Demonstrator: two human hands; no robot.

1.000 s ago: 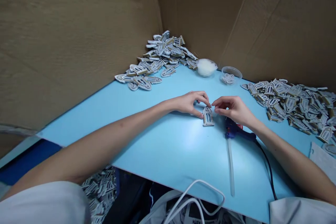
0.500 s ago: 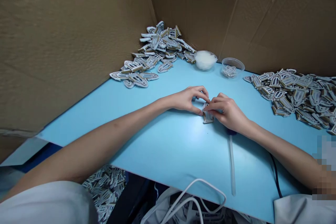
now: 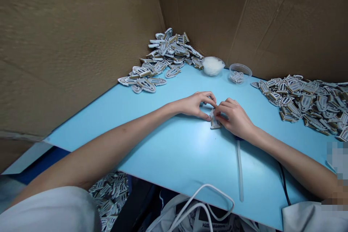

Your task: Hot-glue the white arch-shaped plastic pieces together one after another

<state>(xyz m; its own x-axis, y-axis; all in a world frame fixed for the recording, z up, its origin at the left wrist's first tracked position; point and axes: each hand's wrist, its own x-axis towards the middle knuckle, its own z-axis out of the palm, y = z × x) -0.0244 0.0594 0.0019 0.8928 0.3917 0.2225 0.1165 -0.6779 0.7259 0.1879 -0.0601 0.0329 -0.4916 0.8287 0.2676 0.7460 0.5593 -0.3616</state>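
A small whitish frame-shaped part (image 3: 215, 124) lies on the blue table (image 3: 174, 159), its upper portion covered by fingers. My left hand (image 3: 196, 105) holds it at its left side, thumb and forefinger curved around its upper end. From the right, my right hand (image 3: 235, 117) has its fingertips pinched together over the same part; anything tiny between them is too small to make out. Beneath the right hand, a tool with a dark handle and a pale flat blade (image 3: 240, 174) lies on the table, pointing toward the front edge.
Piles of similar parts lie at the back left (image 3: 168, 52) and right (image 3: 310, 98). Between them stand a tub of white material (image 3: 213, 66) and a clear tub with small pieces (image 3: 240, 74). Cardboard walls (image 3: 244, 14) rise behind. A white cable (image 3: 231, 203) loops at the front edge.
The view has shifted slightly. My right fingers have drawn closer together over the part, with the forefinger more bent. My left hand keeps almost the same pose.
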